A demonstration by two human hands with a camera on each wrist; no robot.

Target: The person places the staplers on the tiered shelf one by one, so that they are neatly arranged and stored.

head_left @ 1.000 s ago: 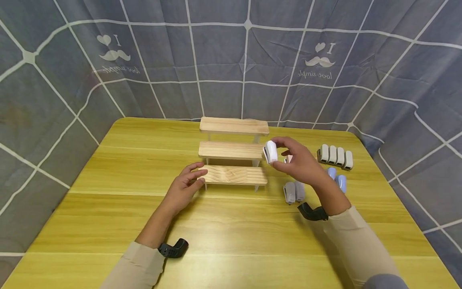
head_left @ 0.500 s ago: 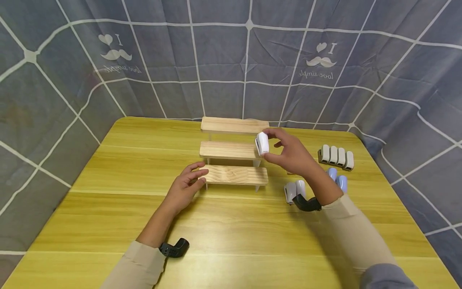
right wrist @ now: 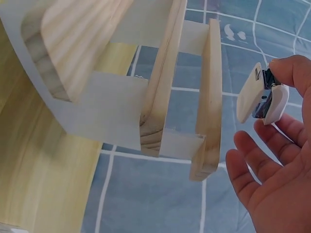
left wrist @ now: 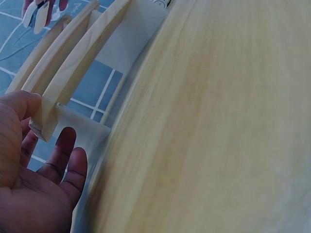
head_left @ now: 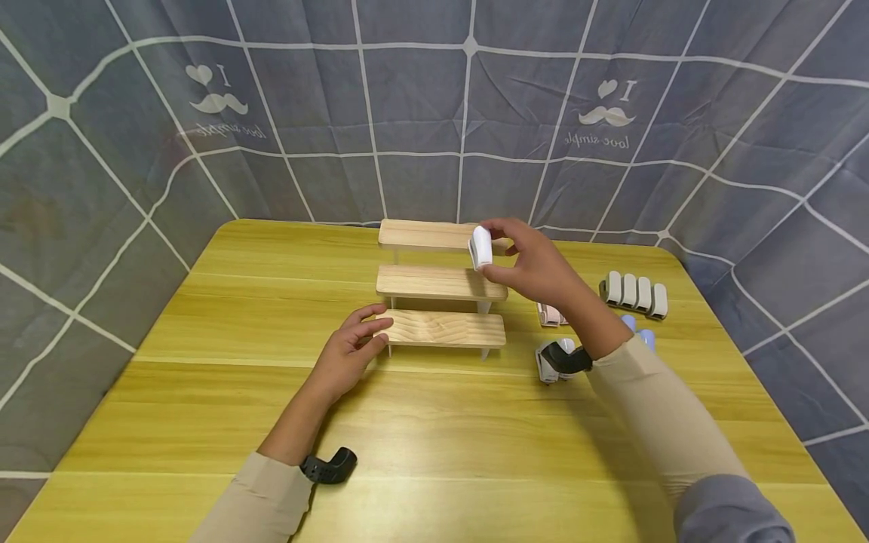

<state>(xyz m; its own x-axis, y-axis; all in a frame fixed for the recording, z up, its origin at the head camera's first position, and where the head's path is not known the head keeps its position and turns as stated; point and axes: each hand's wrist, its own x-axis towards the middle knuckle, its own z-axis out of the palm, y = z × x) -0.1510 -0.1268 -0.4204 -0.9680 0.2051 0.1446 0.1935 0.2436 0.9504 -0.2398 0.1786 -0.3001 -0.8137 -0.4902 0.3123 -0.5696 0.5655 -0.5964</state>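
In the head view my right hand [head_left: 539, 260] pinches a small white stapler [head_left: 481, 247] between thumb and fingers, holding it in the air by the right end of the stand's top tier. The right wrist view has the stapler [right wrist: 250, 94] apart from the boards, its dark metal inside visible. A three-tier wooden display stand [head_left: 441, 329] with pale side supports is at mid-table. My left hand [head_left: 345, 357] holds the left end of its lowest tier. In the left wrist view, the thumb [left wrist: 26, 103] lies against that board, while the lower fingers hang beneath it.
Right of the stand lie grey-white staplers [head_left: 547, 363], partly covered by the right wrist strap, and pink ones [head_left: 550, 314]. Blue staplers [head_left: 647, 339] are half hidden behind the forearm. A row of several off-white staplers [head_left: 628, 291] stands farther right. A grey checked curtain [head_left: 421, 98] surrounds the table.
My right hand has carried the white stapler leftward and up, from beside the middle tier to the top tier's right end. Pink staplers have come into sight. My left hand stays put.
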